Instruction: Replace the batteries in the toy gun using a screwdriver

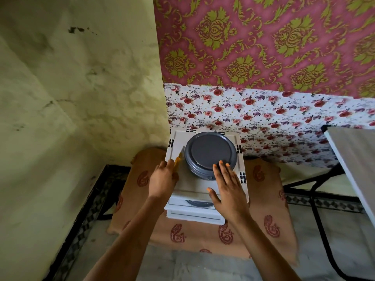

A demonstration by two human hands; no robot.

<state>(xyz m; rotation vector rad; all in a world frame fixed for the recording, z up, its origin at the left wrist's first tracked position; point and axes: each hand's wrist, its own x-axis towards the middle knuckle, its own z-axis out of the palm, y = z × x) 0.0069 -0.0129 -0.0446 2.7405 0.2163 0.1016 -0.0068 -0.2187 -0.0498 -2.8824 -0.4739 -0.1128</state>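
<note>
Screwdriver [178,157], yellow handle: grasped in my left hand [163,177] at the left edge of the white drawer unit [176,141] top. Right hand [229,191]: flat, released, over the grey tin [211,151]. Toy gun: unseen, possibly in a drawer. I'd carry the tip pointing away.

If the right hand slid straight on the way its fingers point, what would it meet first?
The grey round container on the white drawer unit. The right hand already has its straight fingertips over the near rim, though contact is unclear.
</note>
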